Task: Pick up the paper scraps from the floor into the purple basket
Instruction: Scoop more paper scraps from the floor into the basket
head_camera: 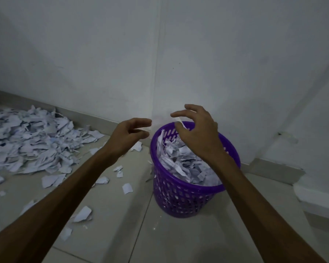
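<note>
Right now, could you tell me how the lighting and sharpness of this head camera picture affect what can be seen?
Head view: dim, bluish light, no glare; the wide lens bows the wall corner; the left hand and right hand look slightly motion-blurred; scraps in the purple basket and the floor pile read as shapes, any print on them illegible.

A purple basket (180, 196) stands on the tiled floor (179, 238) in the corner of two white walls (84, 54), heaped with paper scraps (182, 162). The right hand (196, 131) hovers above its rim, fingers (177, 113) loosely spread and curved. The left hand (129, 135) hangs just left of the basket, fingers relaxed. A big pile of scraps (27, 141) lies at left, with loose pieces (127, 187) scattered between.
</note>
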